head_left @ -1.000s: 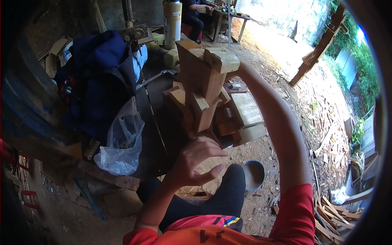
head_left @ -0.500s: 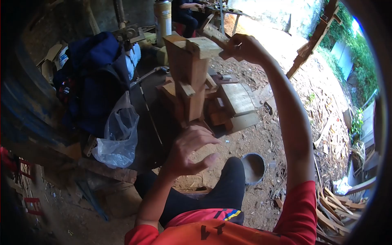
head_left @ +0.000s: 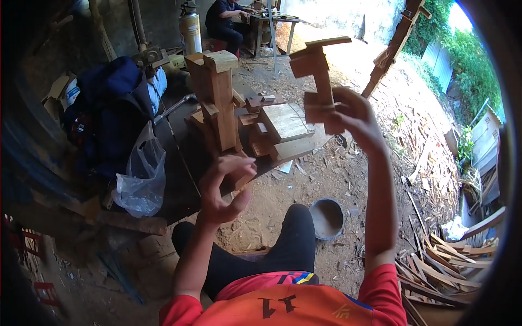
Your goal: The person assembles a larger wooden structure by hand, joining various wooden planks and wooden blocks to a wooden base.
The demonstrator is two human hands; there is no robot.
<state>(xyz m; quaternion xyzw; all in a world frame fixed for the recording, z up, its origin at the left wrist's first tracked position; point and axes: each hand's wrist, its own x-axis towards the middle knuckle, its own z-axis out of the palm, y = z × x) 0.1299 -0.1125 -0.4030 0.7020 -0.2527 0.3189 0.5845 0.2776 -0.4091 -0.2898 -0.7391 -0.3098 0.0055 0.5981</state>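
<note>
Right fingers [head_left: 350,99] at one o'clock grip a stiff, probably light wooden piece [head_left: 323,79], best held low; left fingers [head_left: 228,164] curl open.

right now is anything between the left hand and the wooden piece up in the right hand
Nothing visible stands between the left hand and the wooden piece in the right hand; the wooden blocks appear to lie beyond that gap.

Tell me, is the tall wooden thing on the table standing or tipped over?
Upright: the tall wooden thing stands on the dark table, its long sides running up to the top block.
</note>
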